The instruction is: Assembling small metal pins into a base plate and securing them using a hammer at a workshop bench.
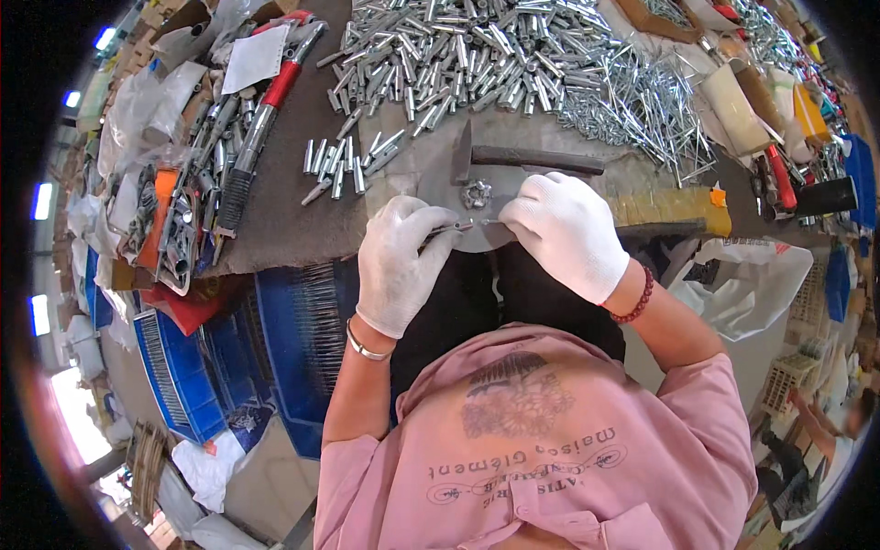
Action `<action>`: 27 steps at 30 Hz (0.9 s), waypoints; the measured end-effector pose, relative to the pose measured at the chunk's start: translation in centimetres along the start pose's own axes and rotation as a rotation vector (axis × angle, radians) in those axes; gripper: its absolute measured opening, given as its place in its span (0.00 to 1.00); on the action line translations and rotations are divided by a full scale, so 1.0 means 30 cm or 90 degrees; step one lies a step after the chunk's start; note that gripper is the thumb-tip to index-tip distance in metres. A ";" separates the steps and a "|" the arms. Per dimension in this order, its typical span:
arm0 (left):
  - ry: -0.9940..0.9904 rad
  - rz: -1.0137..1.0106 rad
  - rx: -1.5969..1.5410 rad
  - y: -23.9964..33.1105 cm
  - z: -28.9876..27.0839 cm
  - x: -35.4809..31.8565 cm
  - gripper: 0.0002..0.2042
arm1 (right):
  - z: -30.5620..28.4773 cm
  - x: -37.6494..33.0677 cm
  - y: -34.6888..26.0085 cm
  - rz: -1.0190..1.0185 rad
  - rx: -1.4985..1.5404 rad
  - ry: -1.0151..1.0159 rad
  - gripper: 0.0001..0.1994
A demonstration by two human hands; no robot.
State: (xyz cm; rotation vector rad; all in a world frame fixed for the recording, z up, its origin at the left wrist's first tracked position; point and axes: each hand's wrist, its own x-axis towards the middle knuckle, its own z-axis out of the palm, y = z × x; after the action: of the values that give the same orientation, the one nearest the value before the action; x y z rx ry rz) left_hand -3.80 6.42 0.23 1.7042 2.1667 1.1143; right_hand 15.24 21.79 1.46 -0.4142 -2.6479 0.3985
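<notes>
In a white glove, my left hand point(396, 261) pinches a small silver metal sleeve point(466, 225) that points to the right. My right hand point(570, 231), gloved too, has its fingertips closed on a thin metal pin point(490, 221) whose tip faces the sleeve's end. Whether pin and sleeve touch is too small to tell. Beneath both hands lies a round grey metal plate point(478, 240). A clump of small shiny metal pieces point(476, 193) sits on it, just beyond my fingertips. Behind that rests a hammer point(541, 159), its handle toward the right.
Silver sleeves point(458, 60) are heaped at the back, beside a pile of thin pins point(632, 115). A red-and-black tool point(266, 115) lies at left. Blue bins point(298, 339) stand below the table's left edge. A taped cardboard strip point(674, 213) is at right. Another person point(825, 440) is far right.
</notes>
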 end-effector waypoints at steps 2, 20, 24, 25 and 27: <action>-0.011 -0.015 -0.031 -0.006 -0.002 -0.008 0.07 | 0.000 0.003 -0.006 -0.001 0.013 0.001 0.03; 0.017 0.028 -0.094 0.026 0.000 0.020 0.08 | 0.019 0.022 0.009 -0.104 0.003 -0.015 0.07; -0.007 -0.005 -0.096 0.017 -0.005 0.004 0.07 | 0.036 0.010 -0.002 -0.100 0.018 0.022 0.09; -0.003 -0.002 -0.090 0.021 -0.007 0.002 0.07 | 0.033 0.000 -0.003 -0.086 0.022 0.027 0.08; 0.007 -0.013 -0.083 0.027 -0.014 -0.010 0.06 | 0.007 -0.022 0.016 -0.019 -0.003 0.066 0.07</action>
State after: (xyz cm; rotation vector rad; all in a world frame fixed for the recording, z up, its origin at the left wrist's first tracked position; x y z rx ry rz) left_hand -3.31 6.04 0.95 1.6205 2.0636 1.2337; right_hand 15.83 21.96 0.87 -0.3861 -2.5517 0.3528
